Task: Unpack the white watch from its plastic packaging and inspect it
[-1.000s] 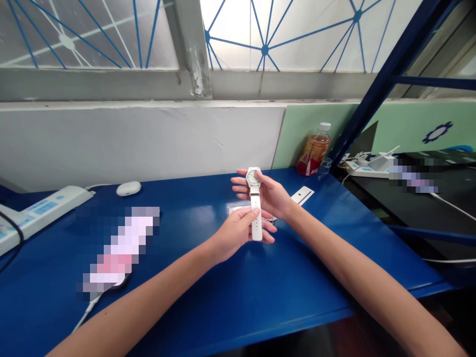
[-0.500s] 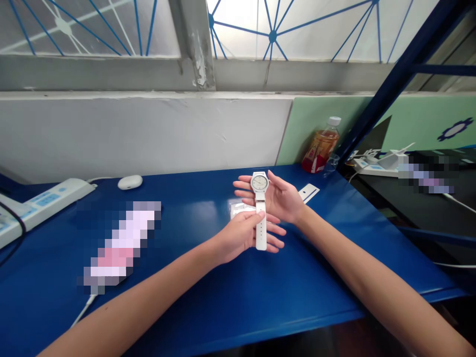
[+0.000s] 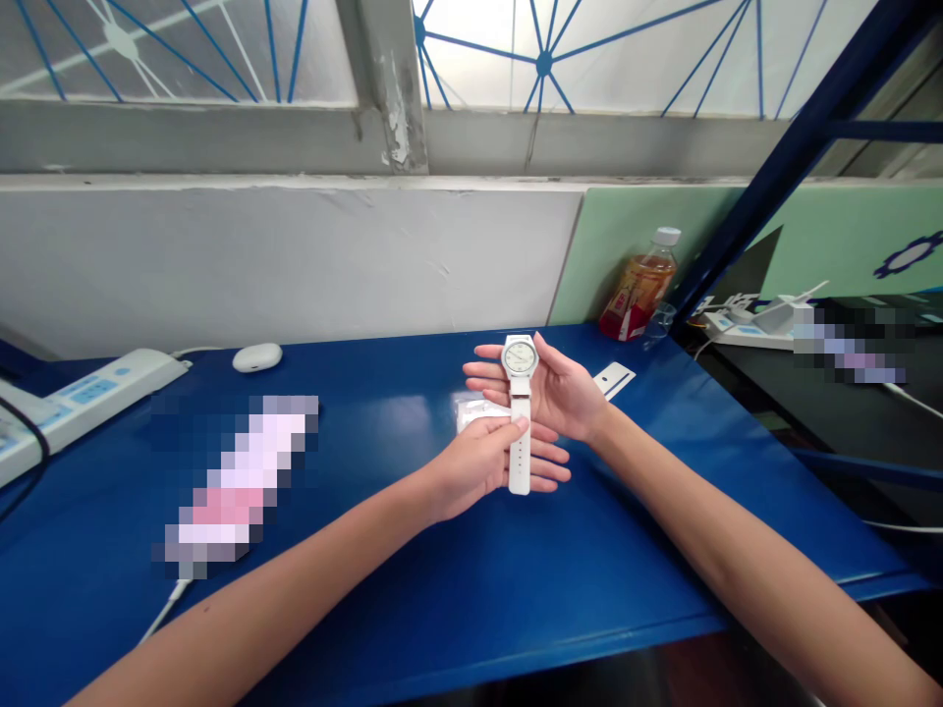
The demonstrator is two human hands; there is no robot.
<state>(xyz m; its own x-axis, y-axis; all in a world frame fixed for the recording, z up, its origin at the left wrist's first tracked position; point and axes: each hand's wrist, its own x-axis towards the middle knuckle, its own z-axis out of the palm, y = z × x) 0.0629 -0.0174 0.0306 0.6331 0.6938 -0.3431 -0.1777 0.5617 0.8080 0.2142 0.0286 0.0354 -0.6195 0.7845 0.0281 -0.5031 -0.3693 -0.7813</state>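
A white wristwatch [image 3: 520, 356] with a pale round dial lies face up above the desk, its strap hanging toward me. My left hand [image 3: 482, 457] pinches the white strap between its thumb on top and its fingers beneath, which stretch out to the right. Behind the watch case, my right hand [image 3: 564, 393] supports it on outstretched fingers, thumb at the case's right edge. A clear plastic packet [image 3: 475, 410] on the desk is partly covered by my hands. Beside my right wrist lies a white card [image 3: 615, 379] with a dark stripe.
On the blue desk [image 3: 368, 393] are a white earphone case [image 3: 257, 357], a power strip [image 3: 95, 398] and a blurred-out device [image 3: 243, 481] on a white cable. A drink bottle [image 3: 639, 290] leans at the back right beside a blue metal post [image 3: 744, 211].
The watch and both hands sit slightly farther right in view, and the dial is tilted a little differently. The grip on the strap is the same.
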